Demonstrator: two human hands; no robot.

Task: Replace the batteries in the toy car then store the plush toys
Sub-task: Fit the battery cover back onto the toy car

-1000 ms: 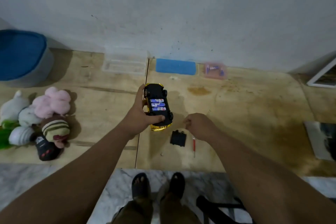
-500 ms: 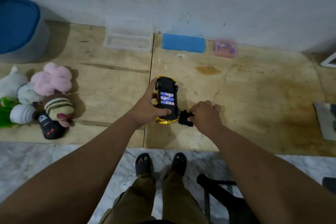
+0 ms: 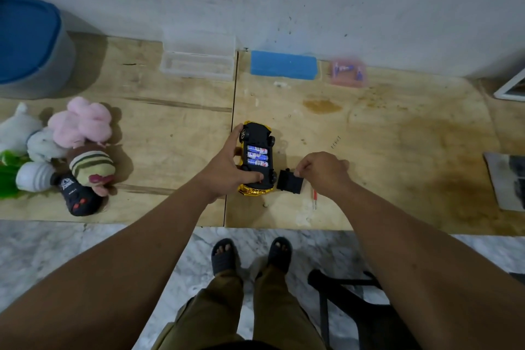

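I have the car (image 3: 257,160) belly-up on the worktop (image 3: 397,150), near its front edge and just right of the seam between the two boards. My left hand (image 3: 227,170) has its grip closed around the car's side, thumb across the near end. Three cells (image 3: 258,156) sit in the open bay, so the swap itself looks done. My right hand (image 3: 322,169) pinches the black cover (image 3: 289,185) just beside the car's near right wheel; it is not yet on. Fitting it, probably fastening it with the screwdriver (image 3: 314,196), is left. The plush toys (image 3: 71,148) lie heaped well off to the left, unstored. The car's long axis runs away from me toward the wall, with the gold end nearest me.
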